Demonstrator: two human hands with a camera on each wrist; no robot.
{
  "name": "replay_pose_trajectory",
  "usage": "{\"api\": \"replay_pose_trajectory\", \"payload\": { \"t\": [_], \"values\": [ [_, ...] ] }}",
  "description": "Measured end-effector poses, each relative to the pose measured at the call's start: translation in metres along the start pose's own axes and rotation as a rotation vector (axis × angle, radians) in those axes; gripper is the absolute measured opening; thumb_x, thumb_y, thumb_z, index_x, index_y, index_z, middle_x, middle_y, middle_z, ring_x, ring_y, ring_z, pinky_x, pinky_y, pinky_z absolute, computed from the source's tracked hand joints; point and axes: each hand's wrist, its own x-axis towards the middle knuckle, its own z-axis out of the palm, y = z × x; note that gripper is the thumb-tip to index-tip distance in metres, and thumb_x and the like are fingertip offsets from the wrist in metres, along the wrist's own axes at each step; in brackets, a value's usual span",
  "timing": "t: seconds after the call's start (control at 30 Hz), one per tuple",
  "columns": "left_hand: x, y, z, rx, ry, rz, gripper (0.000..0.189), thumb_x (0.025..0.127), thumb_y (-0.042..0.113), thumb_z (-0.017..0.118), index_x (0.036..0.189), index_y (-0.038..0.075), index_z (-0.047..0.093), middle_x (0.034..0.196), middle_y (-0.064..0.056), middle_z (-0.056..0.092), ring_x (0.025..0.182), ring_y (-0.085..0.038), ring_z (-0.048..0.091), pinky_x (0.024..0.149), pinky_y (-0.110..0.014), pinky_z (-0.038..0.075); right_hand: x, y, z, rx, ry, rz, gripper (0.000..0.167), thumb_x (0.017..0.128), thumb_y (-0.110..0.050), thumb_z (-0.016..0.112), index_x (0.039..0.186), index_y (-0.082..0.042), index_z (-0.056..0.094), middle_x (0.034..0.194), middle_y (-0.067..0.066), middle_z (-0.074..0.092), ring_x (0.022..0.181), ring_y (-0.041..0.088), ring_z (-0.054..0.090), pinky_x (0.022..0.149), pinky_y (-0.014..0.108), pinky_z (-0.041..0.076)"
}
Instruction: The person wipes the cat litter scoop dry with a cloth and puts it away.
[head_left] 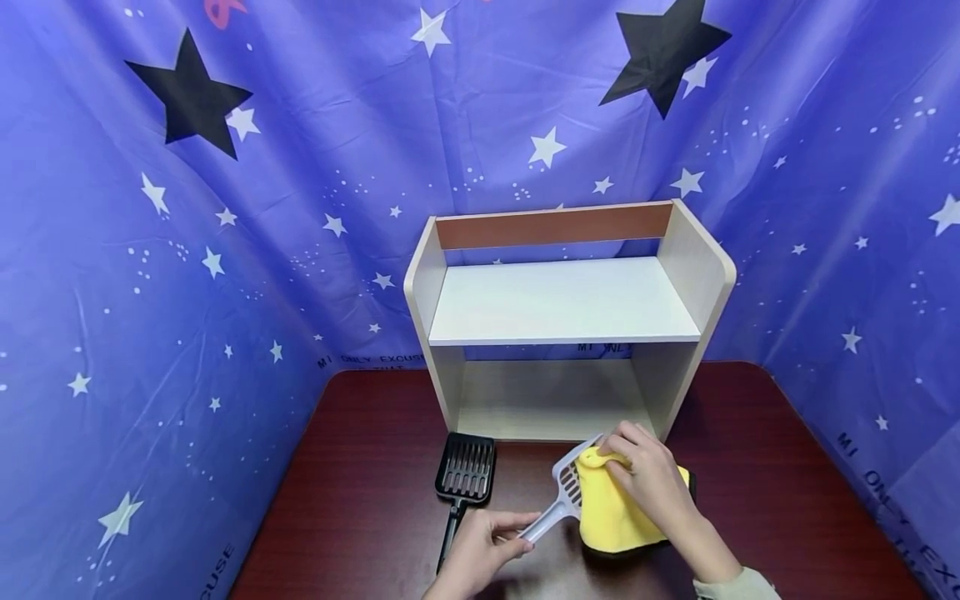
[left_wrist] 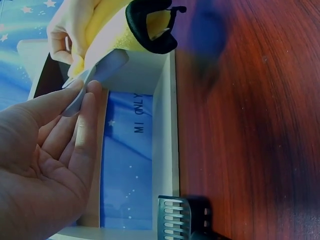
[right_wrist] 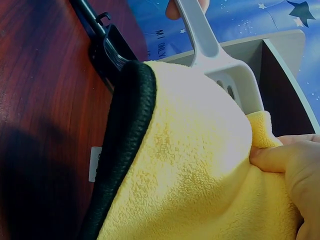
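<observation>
My left hand (head_left: 483, 546) pinches the handle of a light grey slotted litter scoop (head_left: 553, 515) between thumb and fingers. The scoop tilts up over the table, its head toward the right. In my right hand (head_left: 648, 475) is a yellow cloth (head_left: 615, 512) with a dark edge, gripped and folded against the scoop's head. The cloth (right_wrist: 195, 150) covers much of the slotted part in the right wrist view, and the right thumb presses it at the scoop's rim. A black slotted scoop (head_left: 467, 468) lies on the table left of the grey one.
A small two-tier shelf (head_left: 562, 304) stands at the back of the dark red table (head_left: 360, 467), just beyond the scoops. Its upper board is white. A blue curtain (head_left: 300, 208) with stars hangs behind and along both sides.
</observation>
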Motion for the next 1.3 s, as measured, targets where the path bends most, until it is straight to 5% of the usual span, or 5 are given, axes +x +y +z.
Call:
{"api": "replay_pose_trajectory", "payload": {
  "t": [0.33, 0.5, 0.83, 1.3],
  "values": [
    [-0.003, -0.002, -0.005, 0.027, 0.019, 0.03, 0.032, 0.08, 0.002, 0.078, 0.111, 0.009, 0.077, 0.082, -0.001, 0.078, 0.068, 0.007, 0.063, 0.056, -0.015, 0.053, 0.001, 0.006, -0.006, -0.026, 0.015, 0.009, 0.037, 0.059, 0.011, 0.08, 0.077, -0.019, 0.068, 0.082, -0.011, 0.058, 0.08, 0.007, 0.051, 0.069, 0.019, 0.042],
    [-0.005, -0.008, -0.007, -0.016, 0.02, 0.023, 0.031, 0.08, 0.0, 0.077, 0.111, 0.005, 0.076, 0.085, -0.009, 0.078, 0.069, 0.003, 0.066, 0.057, -0.015, 0.055, -0.001, 0.009, -0.009, -0.026, 0.008, 0.016, 0.037, 0.059, 0.012, 0.08, 0.077, -0.019, 0.069, 0.082, -0.01, 0.059, 0.081, 0.006, 0.051, 0.069, 0.018, 0.042],
    [-0.003, -0.009, -0.007, -0.084, 0.058, -0.024, 0.028, 0.084, 0.006, 0.076, 0.112, 0.001, 0.075, 0.098, -0.015, 0.077, 0.072, -0.003, 0.07, 0.062, -0.016, 0.056, -0.005, 0.003, -0.005, 0.122, -0.043, -0.083, 0.027, 0.066, 0.003, 0.077, 0.08, -0.019, 0.069, 0.087, -0.01, 0.06, 0.085, 0.007, 0.054, 0.076, 0.021, 0.045],
    [-0.001, -0.003, 0.0, -0.045, 0.147, -0.026, 0.024, 0.089, 0.003, 0.07, 0.111, 0.002, 0.075, 0.084, -0.008, 0.078, 0.07, 0.007, 0.062, 0.062, -0.015, 0.056, -0.004, -0.011, 0.014, 0.062, 0.018, -0.137, 0.022, 0.067, -0.002, 0.076, 0.081, -0.017, 0.068, 0.086, -0.006, 0.059, 0.081, 0.011, 0.053, 0.072, 0.024, 0.044]
  ]
}}
